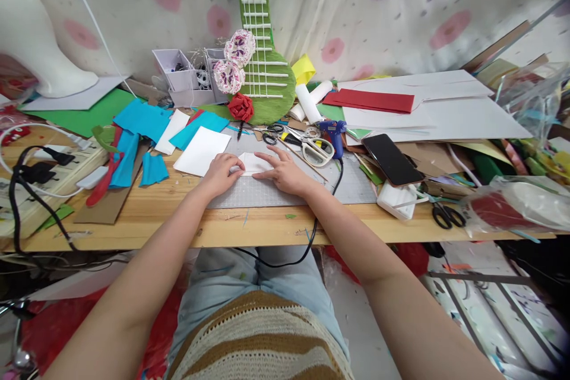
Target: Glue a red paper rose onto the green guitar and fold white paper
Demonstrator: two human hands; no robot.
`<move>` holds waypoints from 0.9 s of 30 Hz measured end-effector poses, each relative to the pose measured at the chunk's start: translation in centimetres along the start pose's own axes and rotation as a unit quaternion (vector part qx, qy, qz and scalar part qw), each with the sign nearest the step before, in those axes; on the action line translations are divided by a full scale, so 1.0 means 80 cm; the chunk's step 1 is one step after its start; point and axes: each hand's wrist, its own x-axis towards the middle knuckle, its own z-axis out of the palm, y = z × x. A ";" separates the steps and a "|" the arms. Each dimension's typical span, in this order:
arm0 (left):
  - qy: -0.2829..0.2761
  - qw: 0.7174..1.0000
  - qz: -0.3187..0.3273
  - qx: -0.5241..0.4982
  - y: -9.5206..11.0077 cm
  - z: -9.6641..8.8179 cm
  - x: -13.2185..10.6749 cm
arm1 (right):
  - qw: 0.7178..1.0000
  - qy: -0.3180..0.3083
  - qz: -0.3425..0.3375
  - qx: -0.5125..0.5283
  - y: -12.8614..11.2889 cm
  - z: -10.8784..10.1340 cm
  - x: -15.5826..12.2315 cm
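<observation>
A small folded piece of white paper [255, 162] lies on the grey cutting mat [285, 190] near the middle of the wooden table [178, 214]. My left hand [221, 173] rests on the paper's left end with its fingers curled down onto it. My right hand [285, 171] lies flat on the paper's right side, fingers stretched toward the left. A loose white sheet [202, 151] sits just left of the hands.
Blue paper pieces [141, 120], scissors [312, 147], a blue glue gun [333, 129] with its black cord, a dark phone [392, 159], red paper [369, 101], a green paper guitar [266, 80] with paper flowers, a power strip [48, 172] and black scissors [445, 215] crowd the table.
</observation>
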 end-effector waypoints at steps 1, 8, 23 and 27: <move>-0.002 1.000 -0.001 0.000 0.000 -0.001 0.000 | 1.000 0.008 0.003 0.004 0.004 -0.001 -0.004; -0.004 0.999 -0.018 -0.026 0.004 -0.008 -0.003 | 0.999 0.011 0.008 0.032 0.029 -0.008 -0.022; -0.003 0.997 -0.043 -0.067 0.004 -0.009 -0.004 | 0.990 0.021 0.057 0.127 0.039 -0.019 -0.029; 0.027 0.980 -0.080 -0.181 -0.001 -0.008 0.003 | 0.976 0.095 0.092 0.175 0.035 -0.014 -0.022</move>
